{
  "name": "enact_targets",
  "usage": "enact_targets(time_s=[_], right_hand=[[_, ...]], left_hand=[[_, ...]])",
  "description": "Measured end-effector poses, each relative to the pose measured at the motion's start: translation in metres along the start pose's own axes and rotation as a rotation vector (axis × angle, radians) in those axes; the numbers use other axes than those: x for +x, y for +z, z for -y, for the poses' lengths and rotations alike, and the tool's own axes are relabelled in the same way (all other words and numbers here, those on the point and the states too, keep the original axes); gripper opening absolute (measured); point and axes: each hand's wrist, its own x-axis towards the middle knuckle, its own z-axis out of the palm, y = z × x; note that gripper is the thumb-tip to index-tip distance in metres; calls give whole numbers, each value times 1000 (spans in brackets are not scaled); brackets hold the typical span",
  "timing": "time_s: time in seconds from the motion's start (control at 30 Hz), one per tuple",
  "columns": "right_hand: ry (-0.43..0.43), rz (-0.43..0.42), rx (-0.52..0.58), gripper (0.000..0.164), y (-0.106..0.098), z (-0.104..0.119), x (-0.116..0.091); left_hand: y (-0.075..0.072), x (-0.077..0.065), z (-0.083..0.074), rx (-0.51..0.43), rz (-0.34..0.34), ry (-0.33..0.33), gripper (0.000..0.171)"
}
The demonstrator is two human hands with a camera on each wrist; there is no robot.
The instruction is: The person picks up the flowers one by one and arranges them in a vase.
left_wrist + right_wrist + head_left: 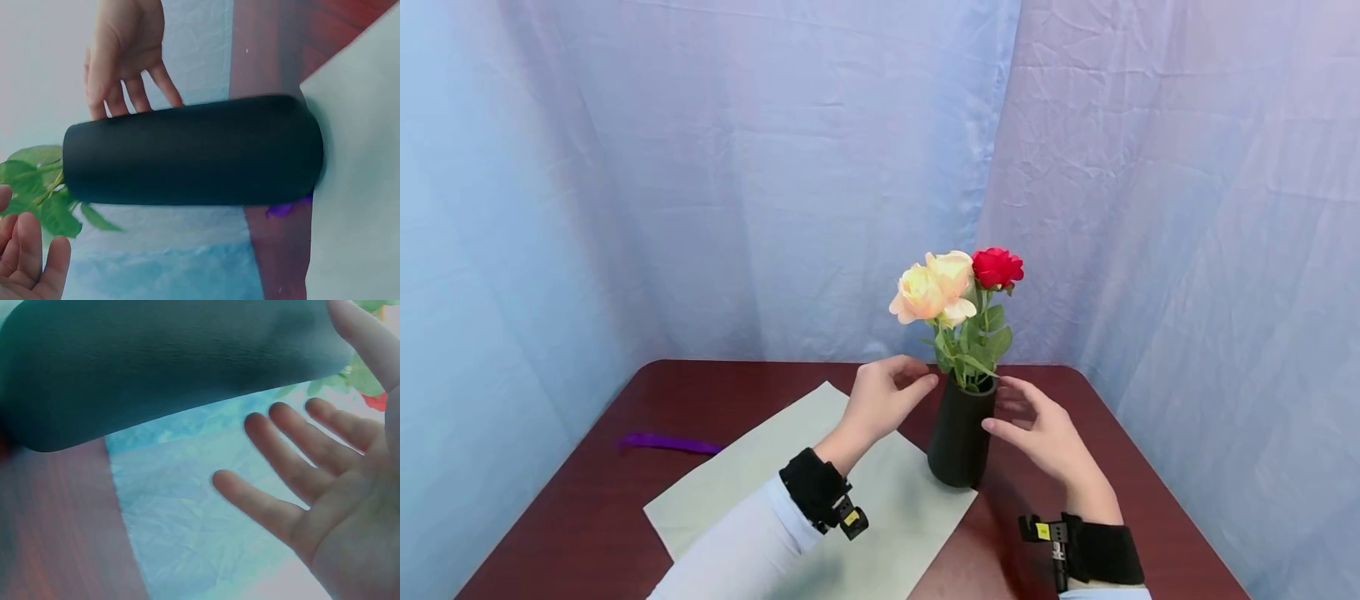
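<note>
A dark, slightly tapered vase [958, 433] stands upright, its base on a corner of the pale paper sheet [880, 517]. Two cream-peach roses [928, 292] and a red rose [997, 267] rise from its mouth on green leafy stems [973, 346]. To the left of the vase's neck, my left hand [887, 396] hovers with loosely bent fingers and grips nothing. My right hand [1045, 433] is on the other side, fingers spread and thumb close to the vase wall. In the right wrist view, its fingers [294, 462] stand apart from the vase.
A purple ribbon [673, 443] lies on the dark red-brown table [572, 517], left of the paper and reaching its edge. Pale blue curtains [820, 167] hang behind the table and along both sides.
</note>
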Motion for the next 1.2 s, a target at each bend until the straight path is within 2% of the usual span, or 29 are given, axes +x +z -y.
enact_targets(time_s=[0.3, 0.4, 0.5, 0.63, 0.9, 1.07, 1.2], right_hand=[[-180, -343, -51, 31, -6, 25, -4], [-258, -403, -63, 20, -6, 47, -9], [-337, -423, -59, 14, -6, 71, -16], [-423, -417, -21, 14, -5, 90, -21], [-634, -355, 61, 24, 9, 108, -25], [-663, -283, 51, 18, 20, 118, -27], [-611, -153, 2, 17, 33, 99, -22]], left_hand=[[-35, -15, -1, 42, -46, 126, 10], [-47, -22, -4, 50, -56, 153, 8], [-57, -31, -6, 82, -65, 190, 9], [-69, -42, -5, 130, -84, 257, 9], [-87, -63, 2, 241, -134, 391, 7], [-95, -76, 6, 334, -115, 417, 13], [-98, -86, 10, 392, -75, 397, 18]])
